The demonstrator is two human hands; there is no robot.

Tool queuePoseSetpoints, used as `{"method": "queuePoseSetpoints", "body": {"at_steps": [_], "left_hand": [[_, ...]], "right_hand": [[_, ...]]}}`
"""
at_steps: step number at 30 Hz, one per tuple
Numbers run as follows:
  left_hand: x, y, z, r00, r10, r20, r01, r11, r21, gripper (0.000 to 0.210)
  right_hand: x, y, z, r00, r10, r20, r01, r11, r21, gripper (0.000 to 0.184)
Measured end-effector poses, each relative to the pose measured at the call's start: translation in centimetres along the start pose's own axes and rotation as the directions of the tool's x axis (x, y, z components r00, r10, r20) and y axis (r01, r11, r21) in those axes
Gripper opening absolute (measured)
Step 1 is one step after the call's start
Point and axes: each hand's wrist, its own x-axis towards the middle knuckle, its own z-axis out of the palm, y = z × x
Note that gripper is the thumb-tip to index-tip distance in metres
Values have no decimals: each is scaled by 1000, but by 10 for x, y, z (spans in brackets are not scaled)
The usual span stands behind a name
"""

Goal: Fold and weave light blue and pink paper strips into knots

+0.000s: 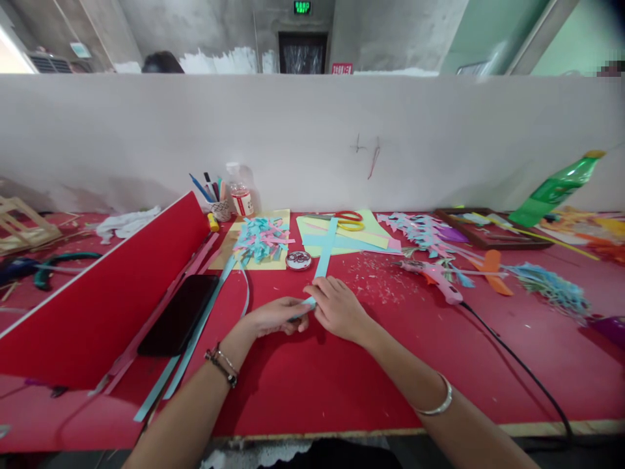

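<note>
Blue paper strip [325,254] lies on my side of scissors [351,228], far end reaching them; long axis runs outward from my fingers toward scissors. My right hand [338,309] nearer scissors, fingers closed over strip. Left hand [280,316] farther from scissors, thumb and fingers pinching near part. Fingertip gap beneath right hand: cannot tell

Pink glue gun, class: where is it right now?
In the head view, the pink glue gun lies on the red table, to the right of the right hand, just below the pink-and-blue fringed paper.
</note>
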Motion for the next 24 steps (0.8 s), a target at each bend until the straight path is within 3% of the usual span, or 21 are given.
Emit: {"method": "queuePoseSetpoints", "body": {"at_steps": [4, 8, 10, 13, 15, 17, 20, 22, 24], "left_hand": [[-1, -1, -1, 999, 39, -8, -38, 996, 85, 37], [-5, 0, 0, 988, -26, 155, 1, 987, 159, 36], [-6, 2, 1, 986, -19, 164, -11, 984, 180, 36], [-6, 3, 1, 998, 39, 48, -47, 979, 197, 36], [-3, 2, -2, 991, 103, -85, -84, 976, 200, 33], [0, 0, -5, 955, 175, -241, -131, 974, 186, 28], [5, -2, -10, 859, 271, -435, -201, 959, 201, 24], [8, -3, -11, 807, 322, -494, -228, 943, 241, 22], [9, -3, -9, 792, 356, -497, -247, 930, 272, 21]], "right_hand": [[-2, 2, -9, 998, -2, 60, -9, 982, 187, 33], [-3, 4, -15, 988, -12, 154, -44, 933, 356, 25], [-3, 5, -14, 976, -39, 215, -57, 904, 424, 24], [-3, 9, -10, 974, -11, 227, -101, 874, 476, 25], [-2, 15, -6, 978, 56, 199, -146, 867, 476, 25], [-2, 21, -1, 978, 121, 170, -188, 866, 463, 24], [-2, 28, 3, 969, 207, 138, -247, 863, 440, 25], [-2, 28, 4, 967, 226, 122, -257, 865, 432, 26], [-3, 27, 4, 970, 222, 95, -241, 867, 437, 25]]}}
